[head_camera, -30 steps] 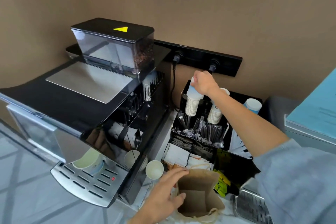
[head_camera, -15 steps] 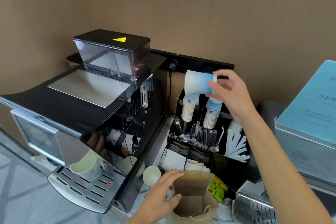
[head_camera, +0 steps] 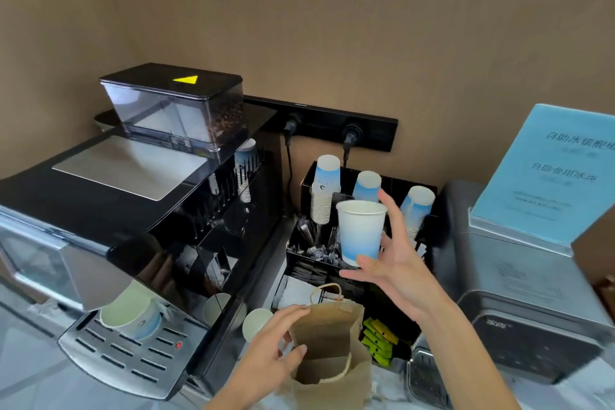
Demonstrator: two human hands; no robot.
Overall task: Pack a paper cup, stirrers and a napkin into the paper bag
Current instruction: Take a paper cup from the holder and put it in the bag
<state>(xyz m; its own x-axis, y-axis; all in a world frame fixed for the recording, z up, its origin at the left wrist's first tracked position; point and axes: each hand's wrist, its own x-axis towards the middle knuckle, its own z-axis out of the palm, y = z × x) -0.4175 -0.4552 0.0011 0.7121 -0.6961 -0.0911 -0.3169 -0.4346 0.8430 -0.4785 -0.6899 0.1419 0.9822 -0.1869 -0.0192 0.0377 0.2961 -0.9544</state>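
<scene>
My right hand holds a white and blue paper cup upright by its base and side, above and a little behind the brown paper bag. The bag stands open on the counter, and my left hand grips its left rim. Behind it a black organiser holds wrapped stirrers and white napkins. Three stacks of upturned cups stand at the organiser's back.
A black coffee machine fills the left, with a cup on its drip tray. One open cup sits beside the bag. Green sachets lie to the bag's right. A grey appliance with a blue sign stands at the right.
My right hand pulled one cup off the left stack, turned it mouth-up and brought it down towards the bag. My left hand kept its hold on the bag's rim.
</scene>
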